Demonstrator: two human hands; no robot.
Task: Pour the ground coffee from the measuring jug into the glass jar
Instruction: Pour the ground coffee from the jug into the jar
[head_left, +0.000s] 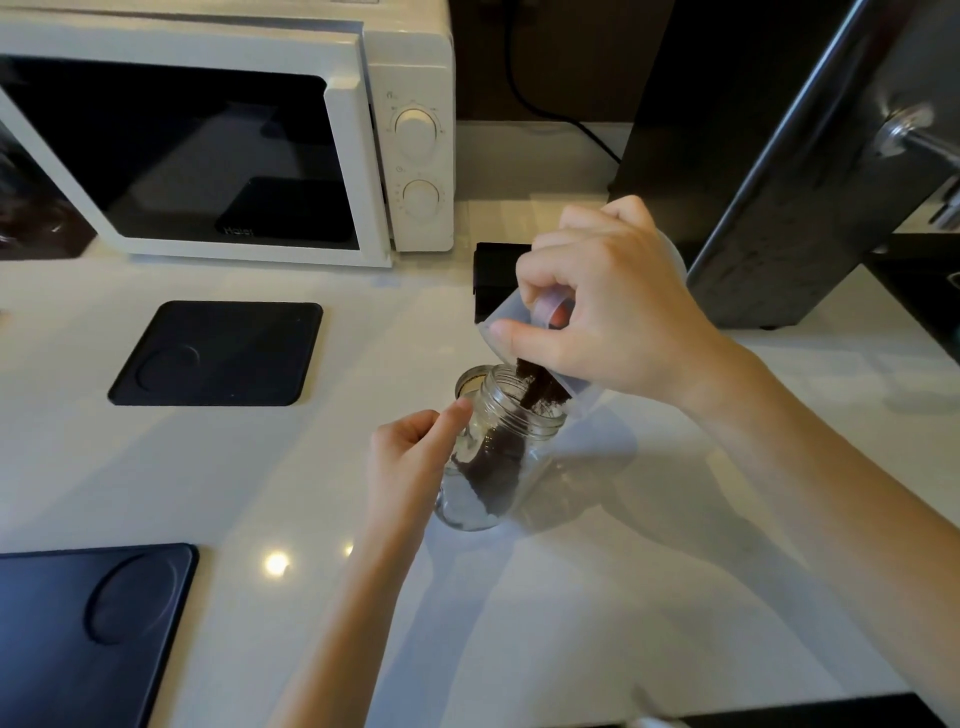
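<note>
Counter (571, 597) holds my glass jar (498, 457); it is hard, slippery and can break, so my left hand (410, 457) grips its side. My right hand (608, 306) grips the light plastic measuring jug (582, 395) by its handle, tipping ground coffee (540, 387) in

Jug (506, 317) tilted above jar (493, 457) on counter (571, 597), right of mat (218, 353).

Faint brand mark "Haier" on the lower door of the white microwave (223, 130), mirrored-looking, barely legible.
</note>
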